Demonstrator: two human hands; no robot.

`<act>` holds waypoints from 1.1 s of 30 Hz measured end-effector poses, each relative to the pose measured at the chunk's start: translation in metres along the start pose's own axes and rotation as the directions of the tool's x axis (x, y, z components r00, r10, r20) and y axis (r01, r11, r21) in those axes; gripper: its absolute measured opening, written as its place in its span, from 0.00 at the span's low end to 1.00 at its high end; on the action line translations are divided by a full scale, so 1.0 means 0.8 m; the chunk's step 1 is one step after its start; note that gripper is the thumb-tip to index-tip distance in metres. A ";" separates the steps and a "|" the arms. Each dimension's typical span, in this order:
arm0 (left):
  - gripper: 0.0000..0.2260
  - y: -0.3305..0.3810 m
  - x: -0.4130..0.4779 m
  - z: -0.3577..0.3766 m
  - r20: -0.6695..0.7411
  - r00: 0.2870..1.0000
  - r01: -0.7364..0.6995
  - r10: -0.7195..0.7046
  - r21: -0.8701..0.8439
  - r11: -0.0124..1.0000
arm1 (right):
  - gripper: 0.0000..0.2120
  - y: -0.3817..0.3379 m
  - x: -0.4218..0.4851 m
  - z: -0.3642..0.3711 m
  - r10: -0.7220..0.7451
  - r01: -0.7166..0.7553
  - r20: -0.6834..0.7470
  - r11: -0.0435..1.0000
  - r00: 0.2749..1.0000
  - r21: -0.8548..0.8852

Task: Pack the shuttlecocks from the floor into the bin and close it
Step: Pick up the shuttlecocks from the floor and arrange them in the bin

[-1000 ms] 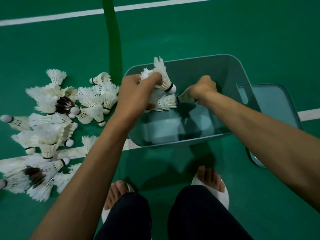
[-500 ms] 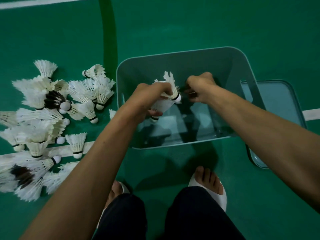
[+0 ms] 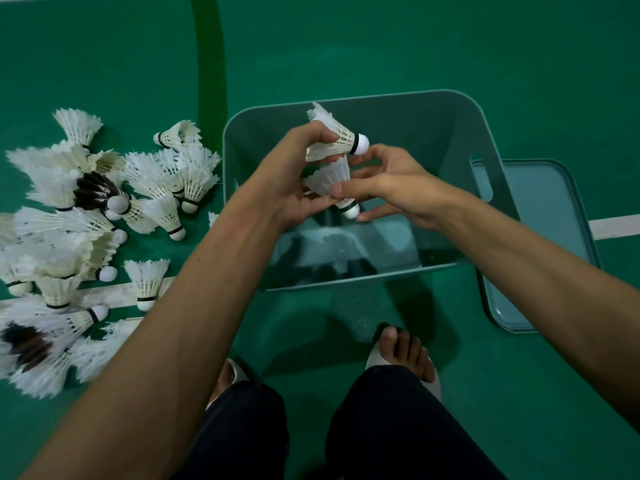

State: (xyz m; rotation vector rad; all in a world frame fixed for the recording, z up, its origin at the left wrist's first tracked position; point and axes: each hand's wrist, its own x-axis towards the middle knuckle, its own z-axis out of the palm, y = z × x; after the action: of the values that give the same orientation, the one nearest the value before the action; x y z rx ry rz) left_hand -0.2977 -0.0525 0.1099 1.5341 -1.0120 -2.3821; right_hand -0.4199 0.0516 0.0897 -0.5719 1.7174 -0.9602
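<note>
A grey-green plastic bin [image 3: 485,140] stands open on the green court floor. Over it my left hand [image 3: 294,174] grips a white shuttlecock [image 3: 337,138], cork pointing right. Below it hangs a second shuttlecock [image 3: 332,181], cork down, which my right hand [image 3: 391,185] pinches between thumb and fingers; my left palm touches it too. A heap of several white shuttlecocks [image 3: 86,216], a few with dark feathers, lies on the floor left of the bin.
The bin's lid [image 3: 540,244] lies flat on the floor to the right of the bin. My feet in white sandals [image 3: 405,355] stand just in front of it. White court lines cross the floor at left and right.
Both hands have come together above the bin. My right hand, earlier curled deeper in the bin, has opened and taken hold of the lower shuttlecock held by my left hand.
</note>
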 end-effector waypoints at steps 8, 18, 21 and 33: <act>0.16 -0.003 0.003 -0.002 -0.083 0.997 0.013 -0.002 0.134 0.991 | 0.25 0.002 0.024 -0.002 -0.051 0.040 -0.038 0.968 0.998 -0.246; 0.14 -0.025 0.018 -0.030 -0.069 0.912 -0.104 0.404 0.914 0.391 | 0.09 0.018 0.055 -0.040 -0.102 -0.248 -0.403 0.644 0.909 -0.723; 0.19 -0.036 0.016 -0.026 -0.033 0.962 -0.026 0.270 0.977 0.212 | 0.09 0.018 0.068 -0.026 -0.096 -0.312 -0.494 0.668 0.864 -0.675; 0.12 -0.030 0.016 -0.025 -0.001 0.978 -0.001 0.208 1.000 0.010 | 0.04 0.033 0.114 0.010 0.354 -0.346 -0.402 0.933 0.845 0.094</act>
State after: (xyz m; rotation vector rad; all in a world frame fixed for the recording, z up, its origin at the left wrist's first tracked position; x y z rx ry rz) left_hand -0.2814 -0.0491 0.0805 1.6233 -3.0375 -1.0387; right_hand -0.4422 -0.0055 0.0163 -0.0236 2.0955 -0.8672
